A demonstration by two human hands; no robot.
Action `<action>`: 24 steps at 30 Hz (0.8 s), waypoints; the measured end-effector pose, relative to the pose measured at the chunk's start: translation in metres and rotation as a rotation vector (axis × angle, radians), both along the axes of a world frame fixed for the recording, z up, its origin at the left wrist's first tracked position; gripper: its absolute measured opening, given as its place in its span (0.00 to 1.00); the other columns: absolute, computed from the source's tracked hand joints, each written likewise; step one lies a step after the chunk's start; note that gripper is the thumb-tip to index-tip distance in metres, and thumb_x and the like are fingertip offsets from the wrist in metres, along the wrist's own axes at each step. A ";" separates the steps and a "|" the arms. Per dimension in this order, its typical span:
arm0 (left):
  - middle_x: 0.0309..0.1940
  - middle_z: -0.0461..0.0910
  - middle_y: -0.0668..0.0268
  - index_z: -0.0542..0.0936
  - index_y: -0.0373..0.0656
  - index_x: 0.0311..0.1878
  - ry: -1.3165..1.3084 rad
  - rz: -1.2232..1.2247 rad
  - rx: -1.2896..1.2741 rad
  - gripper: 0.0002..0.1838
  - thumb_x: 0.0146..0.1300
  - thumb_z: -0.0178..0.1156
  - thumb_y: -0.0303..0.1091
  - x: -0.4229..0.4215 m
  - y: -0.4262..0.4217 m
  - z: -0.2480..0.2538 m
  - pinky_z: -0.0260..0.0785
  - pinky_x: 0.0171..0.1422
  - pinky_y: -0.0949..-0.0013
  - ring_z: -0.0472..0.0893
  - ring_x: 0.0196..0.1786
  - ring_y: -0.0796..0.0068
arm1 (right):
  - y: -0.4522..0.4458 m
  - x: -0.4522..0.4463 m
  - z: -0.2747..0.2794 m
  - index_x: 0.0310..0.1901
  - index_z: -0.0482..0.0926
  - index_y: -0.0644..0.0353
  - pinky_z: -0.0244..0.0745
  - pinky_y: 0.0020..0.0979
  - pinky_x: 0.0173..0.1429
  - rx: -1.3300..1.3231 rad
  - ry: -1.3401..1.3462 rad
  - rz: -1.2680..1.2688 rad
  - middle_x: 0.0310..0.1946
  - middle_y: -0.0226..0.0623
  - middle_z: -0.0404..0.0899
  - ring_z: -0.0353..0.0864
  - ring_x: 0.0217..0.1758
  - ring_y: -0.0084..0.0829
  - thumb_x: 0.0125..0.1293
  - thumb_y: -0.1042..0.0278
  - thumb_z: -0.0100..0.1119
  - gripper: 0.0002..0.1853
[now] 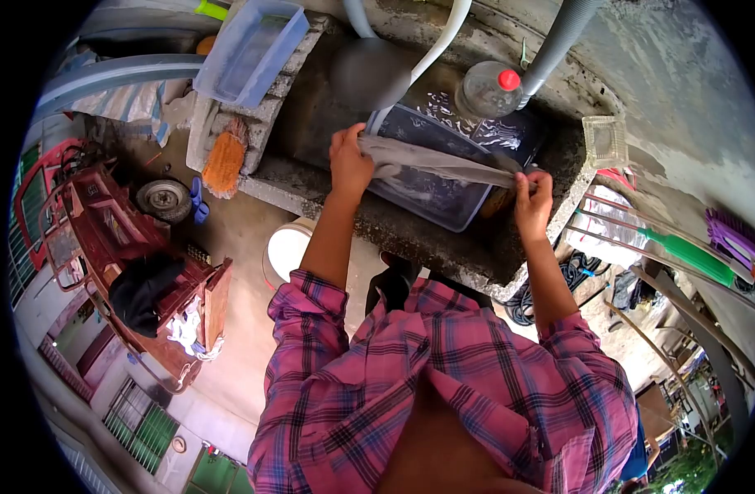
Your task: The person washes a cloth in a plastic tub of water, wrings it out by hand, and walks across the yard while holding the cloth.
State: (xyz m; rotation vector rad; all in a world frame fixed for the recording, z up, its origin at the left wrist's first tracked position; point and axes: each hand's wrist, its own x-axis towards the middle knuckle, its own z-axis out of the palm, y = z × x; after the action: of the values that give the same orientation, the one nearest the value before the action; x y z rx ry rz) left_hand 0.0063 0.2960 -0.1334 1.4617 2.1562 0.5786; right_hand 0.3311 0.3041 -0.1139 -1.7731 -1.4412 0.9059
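Over the concrete sink (282,191) at 12 o'clock: grey cloth (443,162) pulled lengthwise above a translucent tub (460,217). Left hand (350,162) has fingers closed on one end, right hand (534,199) pinches the other. Sink rim rough, stained. Red-capped bottle (486,95) at 1, blue bin (250,62) at 11, orange bristly item (223,163) at 10. Floor at 9: white bucket (289,251), then red vehicle (105,206). Green handle (692,257) at 3.

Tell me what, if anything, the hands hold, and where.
A greyish cloth, by its ends: left hand at one, right hand at the other.
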 end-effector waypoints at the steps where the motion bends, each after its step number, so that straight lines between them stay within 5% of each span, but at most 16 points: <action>1: 0.47 0.70 0.56 0.74 0.45 0.51 0.061 -0.072 0.000 0.27 0.43 0.53 0.16 0.002 0.001 0.013 0.61 0.57 0.60 0.69 0.51 0.54 | 0.000 -0.002 0.014 0.35 0.70 0.62 0.68 0.30 0.34 0.075 0.036 0.000 0.26 0.40 0.72 0.69 0.26 0.33 0.61 0.68 0.57 0.08; 3: 0.49 0.70 0.58 0.75 0.47 0.50 0.180 -0.262 -0.080 0.26 0.44 0.53 0.17 0.004 -0.003 0.019 0.60 0.57 0.55 0.69 0.52 0.56 | -0.011 -0.003 0.019 0.36 0.71 0.62 0.69 0.32 0.36 0.067 -0.001 0.135 0.29 0.42 0.73 0.72 0.30 0.38 0.58 0.74 0.53 0.05; 5: 0.51 0.70 0.60 0.76 0.48 0.50 0.300 -0.490 -0.245 0.24 0.46 0.53 0.19 0.003 -0.016 0.011 0.58 0.57 0.49 0.69 0.54 0.58 | -0.020 -0.010 0.003 0.39 0.73 0.59 0.71 0.40 0.43 0.007 -0.144 0.593 0.35 0.46 0.73 0.75 0.39 0.48 0.49 0.76 0.53 0.12; 7: 0.51 0.71 0.59 0.75 0.48 0.50 0.496 -0.502 -0.253 0.23 0.46 0.56 0.25 0.011 -0.038 -0.013 0.59 0.57 0.50 0.68 0.54 0.57 | -0.036 -0.028 -0.020 0.47 0.74 0.52 0.71 0.42 0.51 -0.365 -0.466 0.790 0.51 0.50 0.63 0.68 0.52 0.51 0.50 0.73 0.54 0.19; 8: 0.51 0.71 0.59 0.75 0.48 0.50 0.596 -0.505 -0.258 0.23 0.46 0.57 0.27 0.016 -0.044 -0.022 0.59 0.57 0.50 0.68 0.54 0.57 | -0.038 -0.032 -0.053 0.53 0.71 0.52 0.64 0.49 0.58 -0.249 -0.367 0.878 0.58 0.55 0.57 0.62 0.59 0.57 0.52 0.70 0.53 0.23; 11: 0.51 0.71 0.57 0.74 0.47 0.52 0.271 -0.537 -0.251 0.23 0.47 0.57 0.30 0.040 -0.051 -0.032 0.60 0.58 0.52 0.70 0.53 0.55 | -0.023 -0.071 -0.110 0.58 0.68 0.51 0.51 0.57 0.64 0.059 -0.829 0.783 0.62 0.55 0.54 0.56 0.64 0.55 0.54 0.65 0.53 0.25; 14: 0.51 0.72 0.53 0.72 0.41 0.53 -0.185 -0.481 -0.412 0.23 0.50 0.59 0.32 0.066 -0.055 -0.042 0.64 0.57 0.57 0.73 0.51 0.54 | -0.035 -0.098 -0.148 0.62 0.63 0.50 0.39 0.60 0.66 -0.144 -1.053 0.841 0.66 0.54 0.50 0.51 0.67 0.53 0.56 0.62 0.51 0.29; 17: 0.51 0.72 0.53 0.71 0.38 0.54 -0.401 -0.381 -0.424 0.24 0.53 0.59 0.34 0.081 -0.064 -0.055 0.65 0.55 0.62 0.74 0.51 0.58 | -0.015 -0.093 -0.160 0.65 0.58 0.55 0.41 0.56 0.67 0.010 -0.899 1.594 0.66 0.56 0.48 0.46 0.69 0.56 0.56 0.57 0.53 0.34; 21: 0.56 0.68 0.55 0.63 0.38 0.61 -0.723 -0.084 -0.616 0.31 0.56 0.60 0.39 0.088 -0.071 -0.062 0.65 0.56 0.63 0.71 0.56 0.64 | -0.023 -0.105 -0.161 0.63 0.61 0.55 0.46 0.56 0.65 -0.140 -0.985 0.760 0.66 0.46 0.52 0.48 0.69 0.51 0.57 0.57 0.51 0.31; 22: 0.57 0.67 0.55 0.61 0.38 0.62 -0.838 0.076 -0.673 0.33 0.56 0.60 0.40 0.091 -0.066 -0.058 0.64 0.56 0.61 0.70 0.55 0.63 | -0.027 -0.107 -0.149 0.60 0.64 0.51 0.51 0.55 0.62 -0.246 -1.170 1.093 0.65 0.40 0.55 0.54 0.67 0.48 0.57 0.61 0.51 0.26; 24: 0.62 0.59 0.54 0.54 0.42 0.66 -1.072 0.335 -0.786 0.37 0.58 0.59 0.44 0.092 -0.062 -0.065 0.63 0.58 0.50 0.69 0.55 0.59 | -0.015 -0.082 -0.155 0.59 0.65 0.50 0.53 0.56 0.60 -0.046 -0.917 1.273 0.64 0.43 0.56 0.55 0.66 0.48 0.56 0.62 0.52 0.26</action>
State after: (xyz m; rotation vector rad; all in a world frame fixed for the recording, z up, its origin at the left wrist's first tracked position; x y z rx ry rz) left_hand 0.0979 0.2338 -0.1988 0.2227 1.4331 0.3914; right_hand 0.2492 0.2890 -0.2687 -1.1418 -3.3074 0.6119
